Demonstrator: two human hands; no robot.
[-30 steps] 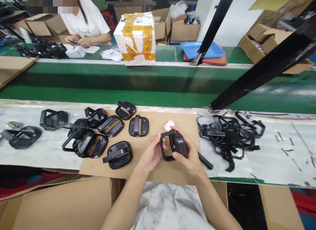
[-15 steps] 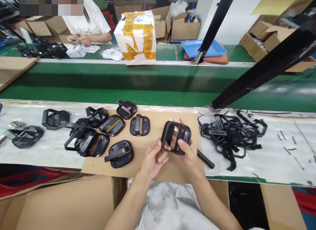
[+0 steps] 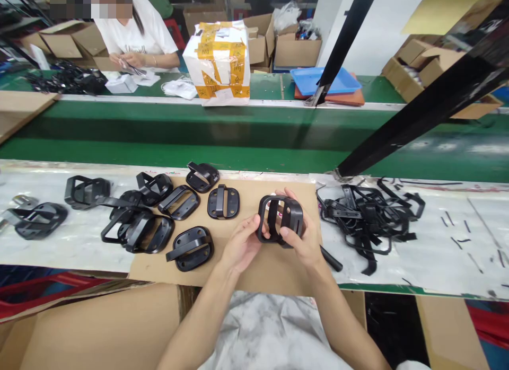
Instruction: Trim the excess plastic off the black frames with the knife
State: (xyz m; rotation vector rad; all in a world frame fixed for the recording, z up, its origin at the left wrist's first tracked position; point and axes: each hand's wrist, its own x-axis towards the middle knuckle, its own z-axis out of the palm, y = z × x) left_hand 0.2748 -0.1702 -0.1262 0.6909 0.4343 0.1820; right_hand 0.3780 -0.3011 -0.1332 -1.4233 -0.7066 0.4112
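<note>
A black plastic bracket (image 3: 293,217), with a rounded plate and a handle-like loop, is held up over the cardboard sheet (image 3: 254,274). My right hand (image 3: 306,245) is wrapped round its right side, thumb on the near edge. My left hand (image 3: 242,245) pinches the loop at the left, with some fingertips hidden behind it. Similar brackets lie to the left, including one with its loop upright (image 3: 223,202) and a nearer one (image 3: 193,248). A black rod-shaped tool (image 3: 332,258) rests beside my right wrist, partly hidden by it.
Tangled black plastic strips (image 3: 368,216) lie at the right. A black slanted post (image 3: 413,113) rises from the bench's far edge. Across the green belt (image 3: 238,155) stand a taped white package (image 3: 218,68) and a blue tray (image 3: 326,81); a person (image 3: 135,38) handles something small there.
The bracket has turned in my hands, so its loop and right side wall show more. My left fingers have closed in on its left edge. The camera view has shifted slightly.
</note>
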